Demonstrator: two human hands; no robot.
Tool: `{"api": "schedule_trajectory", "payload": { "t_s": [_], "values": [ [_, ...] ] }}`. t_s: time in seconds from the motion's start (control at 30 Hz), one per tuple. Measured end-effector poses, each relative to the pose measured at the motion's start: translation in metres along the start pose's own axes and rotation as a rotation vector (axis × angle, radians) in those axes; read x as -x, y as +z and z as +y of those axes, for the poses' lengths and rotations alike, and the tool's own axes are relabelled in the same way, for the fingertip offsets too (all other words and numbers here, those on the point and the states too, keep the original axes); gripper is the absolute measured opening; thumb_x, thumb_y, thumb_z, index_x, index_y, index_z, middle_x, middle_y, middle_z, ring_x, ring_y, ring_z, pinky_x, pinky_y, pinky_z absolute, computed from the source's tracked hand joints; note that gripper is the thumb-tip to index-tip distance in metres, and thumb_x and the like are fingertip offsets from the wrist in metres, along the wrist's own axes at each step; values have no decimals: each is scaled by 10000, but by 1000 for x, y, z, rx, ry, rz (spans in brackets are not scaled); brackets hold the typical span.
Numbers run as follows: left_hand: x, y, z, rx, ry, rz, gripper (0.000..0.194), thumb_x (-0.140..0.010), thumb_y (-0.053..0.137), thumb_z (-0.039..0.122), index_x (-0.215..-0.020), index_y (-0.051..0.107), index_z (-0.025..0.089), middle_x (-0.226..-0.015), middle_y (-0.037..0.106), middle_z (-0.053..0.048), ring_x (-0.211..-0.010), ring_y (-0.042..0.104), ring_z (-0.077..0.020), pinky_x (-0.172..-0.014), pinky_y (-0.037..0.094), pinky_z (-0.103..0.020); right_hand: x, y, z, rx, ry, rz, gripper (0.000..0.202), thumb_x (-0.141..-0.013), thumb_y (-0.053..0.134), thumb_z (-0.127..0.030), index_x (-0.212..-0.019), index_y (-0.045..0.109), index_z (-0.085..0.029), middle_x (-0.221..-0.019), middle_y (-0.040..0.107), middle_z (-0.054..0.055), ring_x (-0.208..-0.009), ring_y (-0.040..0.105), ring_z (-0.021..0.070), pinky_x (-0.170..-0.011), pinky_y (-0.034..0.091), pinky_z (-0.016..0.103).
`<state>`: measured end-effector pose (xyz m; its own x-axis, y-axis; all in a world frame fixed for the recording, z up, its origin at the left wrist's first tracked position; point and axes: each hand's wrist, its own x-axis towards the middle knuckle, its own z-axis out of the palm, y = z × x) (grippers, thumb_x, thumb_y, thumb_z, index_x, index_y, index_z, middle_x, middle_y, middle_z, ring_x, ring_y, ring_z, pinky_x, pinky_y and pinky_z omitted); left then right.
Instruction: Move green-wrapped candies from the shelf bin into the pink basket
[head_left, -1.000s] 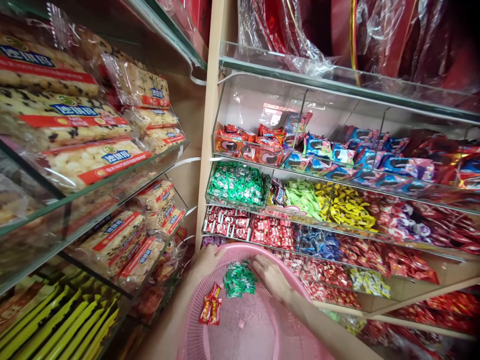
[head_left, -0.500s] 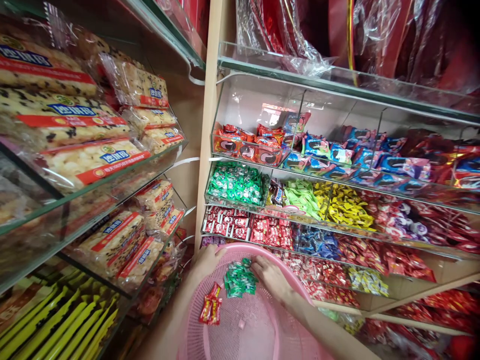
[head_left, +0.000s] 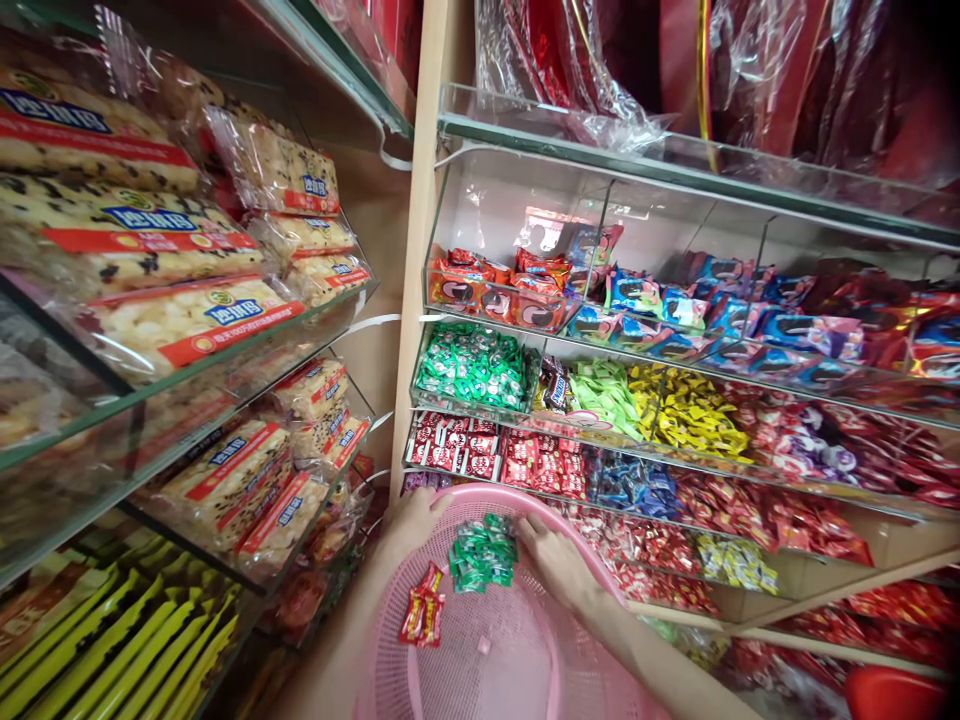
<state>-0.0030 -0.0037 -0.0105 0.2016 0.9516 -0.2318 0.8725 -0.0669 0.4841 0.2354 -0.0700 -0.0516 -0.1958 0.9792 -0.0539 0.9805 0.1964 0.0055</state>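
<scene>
A pink mesh basket fills the lower middle, with a pile of green-wrapped candies inside near its far wall. Left of them lie a few red-wrapped candies. My left hand grips the basket's rim at the far left, its fingers partly over the edge. My right hand is inside the basket, just right of the green candies, fingers bent toward the wall; whether it holds anything is hidden.
Glass shelves of wrapped sweets rise behind the basket, one bin holding green candies. On the left, shelves carry packaged cakes and yellow packets. A red object is at the lower right.
My right hand has shifted slightly to the right, away from the green candies. The red object at the lower right shows more. My left hand stays on the rim.
</scene>
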Motion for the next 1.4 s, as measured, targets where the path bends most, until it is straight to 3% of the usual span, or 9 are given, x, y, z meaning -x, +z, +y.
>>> {"api": "schedule_trajectory", "payload": {
  "t_s": [0.23, 0.47, 0.87, 1.23, 1.4],
  "values": [
    [0, -1, 2, -12, 13, 6, 496, -923, 328, 542, -1040, 672, 205, -1056, 724, -116, -1002, 671, -248, -751, 442, -270, -3, 3, -3, 126, 18, -35, 298, -902, 389, -54, -1125, 537, -185, -1085, 651, 105, -807, 694, 204, -589, 423, 256],
    [1, -3, 2, -6, -4, 0, 486, -922, 338, 534, -1051, 670, 203, -1070, 718, -123, -1004, 667, -258, -748, 445, -280, -9, 9, -3, 136, 18, -8, 253, -937, 390, -105, -1123, 546, -178, -1082, 666, 119, -805, 698, 214, -599, 454, 261],
    [2, -1, 1, -14, 13, 17, 472, -917, 341, 534, -1021, 668, 210, -1055, 724, -115, -1012, 668, -256, -757, 440, -277, -7, -5, -9, 150, 39, -37, 299, -885, 397, -36, -1127, 510, -169, -1049, 685, 138, -817, 698, 207, -600, 446, 249],
    [3, 0, 2, -4, 10, 9, 479, -912, 346, 548, -1041, 670, 221, -1062, 725, -103, -1024, 667, -255, -739, 430, -264, -13, 11, -9, 34, 65, -21, 194, -922, 409, -77, -1062, 506, -169, -916, 721, 85, -800, 690, 206, -548, 336, 251],
    [4, -2, 3, -10, 5, 9, 477, -911, 343, 541, -1027, 677, 221, -1064, 725, -110, -1015, 670, -265, -732, 433, -276, -12, 7, -10, 9, 58, 37, 114, -959, 401, -154, -1003, 504, -171, -838, 713, 68, -735, 677, 205, -527, 283, 265]
  ]
}}
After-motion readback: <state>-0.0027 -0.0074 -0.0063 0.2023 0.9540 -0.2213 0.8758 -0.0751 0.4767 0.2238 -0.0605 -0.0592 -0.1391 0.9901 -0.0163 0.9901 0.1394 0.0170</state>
